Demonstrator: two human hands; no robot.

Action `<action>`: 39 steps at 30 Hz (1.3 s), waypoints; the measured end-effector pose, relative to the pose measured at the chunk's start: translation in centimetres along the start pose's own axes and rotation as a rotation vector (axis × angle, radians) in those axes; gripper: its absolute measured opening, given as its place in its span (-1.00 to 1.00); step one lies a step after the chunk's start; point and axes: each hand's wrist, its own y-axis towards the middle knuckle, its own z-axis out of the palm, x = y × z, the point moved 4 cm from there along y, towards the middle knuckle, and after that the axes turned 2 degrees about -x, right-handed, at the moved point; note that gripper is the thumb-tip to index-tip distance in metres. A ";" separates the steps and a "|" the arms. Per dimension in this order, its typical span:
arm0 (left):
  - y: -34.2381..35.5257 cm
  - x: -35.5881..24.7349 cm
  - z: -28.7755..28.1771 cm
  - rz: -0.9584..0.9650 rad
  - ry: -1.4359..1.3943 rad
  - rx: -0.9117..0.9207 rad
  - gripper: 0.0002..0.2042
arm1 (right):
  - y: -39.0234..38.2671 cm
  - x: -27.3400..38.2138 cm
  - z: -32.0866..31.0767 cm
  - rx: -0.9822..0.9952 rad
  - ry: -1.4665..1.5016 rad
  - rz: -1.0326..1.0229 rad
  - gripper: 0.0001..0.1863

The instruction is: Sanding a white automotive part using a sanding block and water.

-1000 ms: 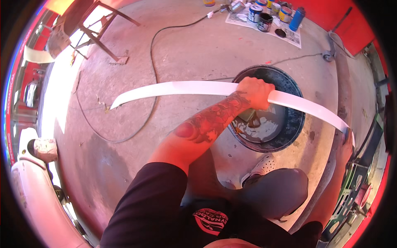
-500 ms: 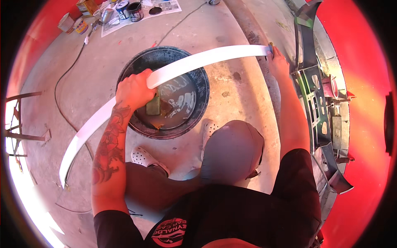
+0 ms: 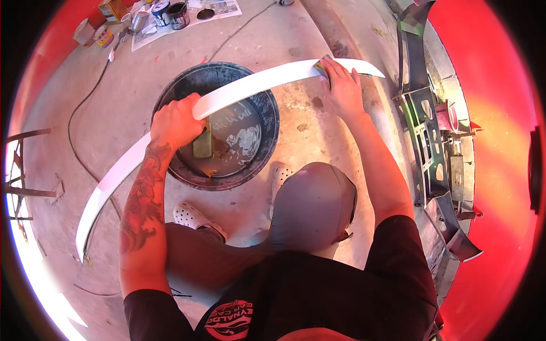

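A long, curved white strip [image 3: 259,84] arches over the black tub [image 3: 274,139] from lower left to upper right. My left hand [image 3: 177,120] is wrapped round it above the tub's left side. Near its right end, my right hand [image 3: 343,91] presses a small dark pad with a yellowish side [image 3: 322,68] onto the strip's face; the fingers lie over the pad. Murky water [image 3: 242,139] stands in the tub, with a greenish-yellow block [image 3: 202,146] in it below my left hand, partly hidden. The strip's left end [image 3: 85,227] hangs beyond my left forearm.
Paint cans [image 3: 178,17] and a dark lid stand on newspaper [image 3: 230,8] at the far left. A dark cord [image 3: 74,111] crosses the concrete floor. Black car-body parts [image 3: 424,131] line the right side before a red surface [image 3: 506,170]. A metal frame [image 3: 28,193] stands at left.
My right hand has slid leftward along the strip with the pad, from its right tip, which now shows bare. My left hand keeps its hold. The whole view has shifted slightly.
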 end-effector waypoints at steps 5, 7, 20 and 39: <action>-0.1 0.9 0.3 0.022 0.017 0.009 -0.73 | 0.0 5.4 0.8 0.013 -0.021 -0.036 -0.48; -0.2 0.9 0.4 0.026 0.011 -0.013 -0.73 | -0.3 5.9 0.8 0.015 0.028 -0.133 -0.49; -0.2 0.5 0.4 0.039 0.014 -0.008 -0.75 | -0.1 0.0 2.0 0.029 -0.053 0.089 -0.39; 0.2 -0.2 -0.1 0.008 -0.019 -0.010 -0.75 | -0.6 -14.7 0.8 0.073 -0.128 0.528 -0.39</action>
